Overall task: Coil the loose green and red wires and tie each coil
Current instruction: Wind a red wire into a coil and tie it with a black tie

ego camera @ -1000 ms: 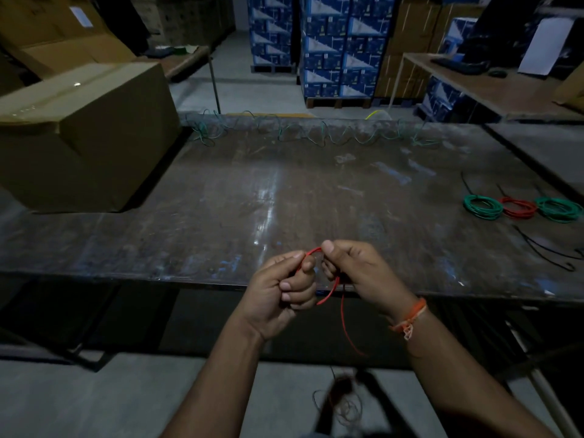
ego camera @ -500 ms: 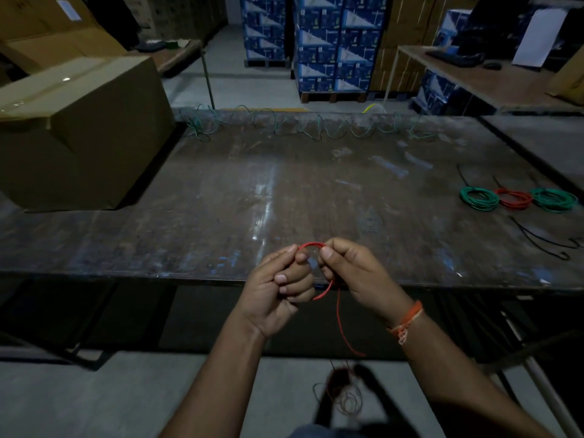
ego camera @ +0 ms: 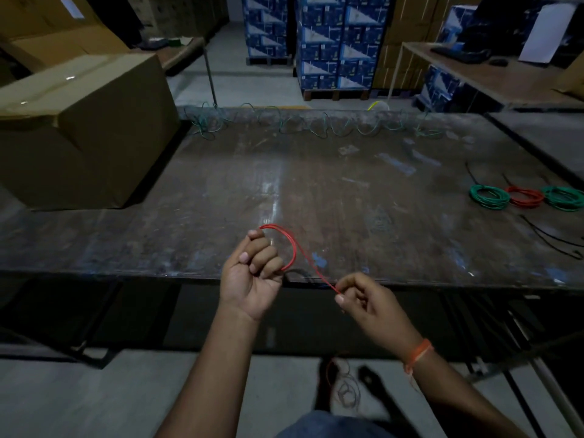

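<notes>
My left hand grips a small loop of red wire above the near edge of the worn table. The wire runs down and right to my right hand, which pinches it just past the table edge. More red wire lies tangled on the floor between my feet. A long loose green wire snakes along the table's far edge. Two green coils and one red coil lie at the right side.
A large cardboard box sits on the table's left part. Black cable ties lie near the coils. Stacked blue cartons and another desk stand beyond the table.
My hands were together on the red wire; now my right hand has pulled away down and to the right along the wire, and the loop in my left hand has grown larger.
</notes>
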Action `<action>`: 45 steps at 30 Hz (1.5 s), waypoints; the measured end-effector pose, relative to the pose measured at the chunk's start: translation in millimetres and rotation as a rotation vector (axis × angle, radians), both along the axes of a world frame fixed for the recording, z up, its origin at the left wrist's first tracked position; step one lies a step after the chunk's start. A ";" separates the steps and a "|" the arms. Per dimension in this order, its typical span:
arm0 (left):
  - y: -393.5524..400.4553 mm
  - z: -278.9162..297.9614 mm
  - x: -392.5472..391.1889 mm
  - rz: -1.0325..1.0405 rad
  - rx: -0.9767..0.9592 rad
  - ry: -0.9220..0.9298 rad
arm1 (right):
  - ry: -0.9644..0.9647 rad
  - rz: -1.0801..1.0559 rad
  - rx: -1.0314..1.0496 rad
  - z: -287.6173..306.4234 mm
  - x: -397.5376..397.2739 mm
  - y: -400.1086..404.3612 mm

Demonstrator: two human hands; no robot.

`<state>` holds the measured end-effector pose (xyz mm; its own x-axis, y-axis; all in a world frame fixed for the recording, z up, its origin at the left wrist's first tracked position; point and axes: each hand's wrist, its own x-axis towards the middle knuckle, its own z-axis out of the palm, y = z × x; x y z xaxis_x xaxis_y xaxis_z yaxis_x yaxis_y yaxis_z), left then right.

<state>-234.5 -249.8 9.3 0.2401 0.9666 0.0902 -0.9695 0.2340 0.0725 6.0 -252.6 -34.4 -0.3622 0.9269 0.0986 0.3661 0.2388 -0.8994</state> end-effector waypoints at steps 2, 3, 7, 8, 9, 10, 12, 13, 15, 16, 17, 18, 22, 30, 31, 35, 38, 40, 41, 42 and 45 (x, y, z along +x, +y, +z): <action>2.0 -2.0 -2.6 0.087 -0.061 0.044 | -0.049 -0.049 0.101 1.0 7.7 -2.5; 2.2 -1.1 -1.5 0.137 -0.092 0.095 | -0.083 -0.048 0.183 5.6 9.1 -3.3; 2.0 8.2 9.5 0.274 -0.174 0.358 | -0.117 0.021 0.440 35.5 0.0 -2.6; 3.0 9.7 12.6 0.305 -0.186 0.436 | -0.112 0.035 0.478 43.0 -3.9 -1.8; 3.7 11.3 16.0 0.334 -0.189 0.511 | -0.116 0.045 0.506 49.7 -7.6 -1.0; 4.5 11.2 18.6 0.362 -0.180 0.582 | -0.122 0.056 0.525 55.7 -11.3 0.1; 4.3 11.1 23.4 0.401 -0.129 0.741 | -0.129 0.091 0.552 66.4 -18.4 2.5; 3.4 11.2 25.3 0.401 -0.094 0.826 | -0.130 0.110 0.569 71.6 -21.8 3.8; 1.4 10.2 27.7 0.373 -0.019 0.960 | -0.141 0.141 0.612 81.5 -28.7 7.6; 0.6 9.2 27.9 0.360 0.021 1.017 | -0.149 0.152 0.640 86.1 -32.2 10.1; -0.6 9.6 28.4 0.349 0.058 1.073 | -0.156 0.160 0.667 90.2 -35.6 12.9; -1.6 8.8 28.6 0.338 0.088 1.134 | -0.160 0.169 0.692 93.8 -38.9 15.7; -3.5 12.5 31.1 0.293 0.183 1.202 | -0.161 0.196 0.761 105.6 -47.8 26.3; -2.5 21.9 27.9 0.105 0.198 1.034 | -0.025 0.108 0.608 105.6 -42.7 43.4; -2.4 21.6 28.4 0.085 0.212 1.011 | -0.017 0.106 0.565 102.9 -39.8 44.8; -3.8 21.6 29.7 0.006 0.226 0.935 | 0.040 0.206 0.122 86.0 -28.1 53.5; -4.6 18.5 33.6 -0.046 0.211 0.790 | 0.223 0.252 -0.194 73.7 -23.9 48.3; -4.3 18.1 38.8 -0.095 0.218 0.721 | 0.358 0.225 -0.262 68.3 -23.2 44.0; -4.1 19.0 42.0 -0.115 0.233 0.715 | 0.408 0.211 -0.264 67.2 -22.2 42.5; -4.3 21.1 44.1 -0.123 0.259 0.731 | 0.433 0.198 -0.250 67.6 -22.4 42.1; -5.6 27.9 54.4 -0.121 0.331 0.826 | 0.412 0.203 -0.175 70.8 -15.3 43.7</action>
